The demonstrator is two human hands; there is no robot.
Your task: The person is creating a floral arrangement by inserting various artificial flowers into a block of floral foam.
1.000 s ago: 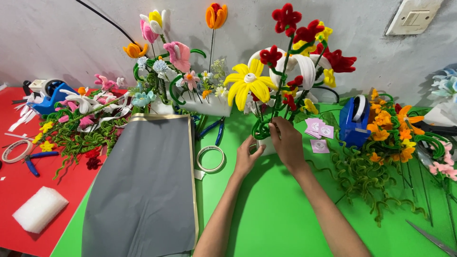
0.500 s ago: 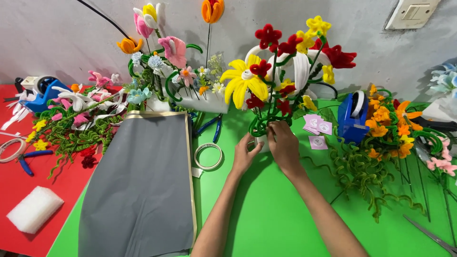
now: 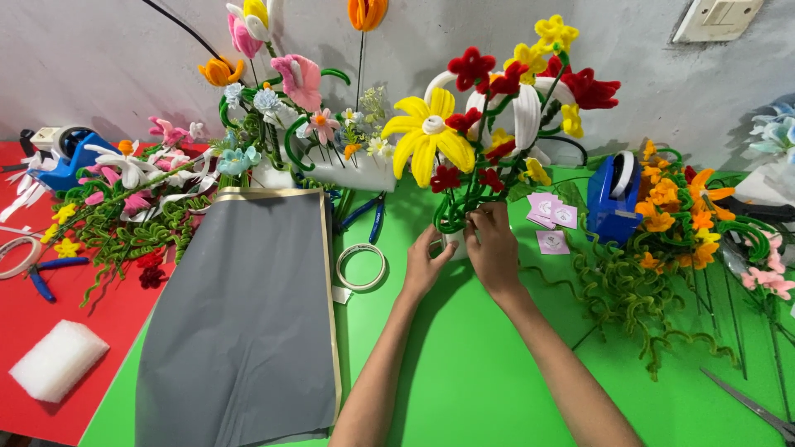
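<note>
Both hands down at the foot of the bouquet [image 3: 489,124] of pipe-cleaner flowers, standing upright on the green tabletop [image 3: 464,364]. Left hand [image 3: 426,265] cupping the small white base [image 3: 454,242] from its side, grip curled loosely against it; right hand [image 3: 494,248] pinched shut on the green stems just above that base. Looks like the arranging stage, stems being seated and steadied. Next move seemingly calling for a firm hold low down, so the top-heavy yellow bloom [image 3: 426,136] stays up. Tape ring [image 3: 362,266] just beside the left hand, grey wrapping sheet [image 3: 248,314] further left, blue tape dispenser [image 3: 613,199] off right.
</note>
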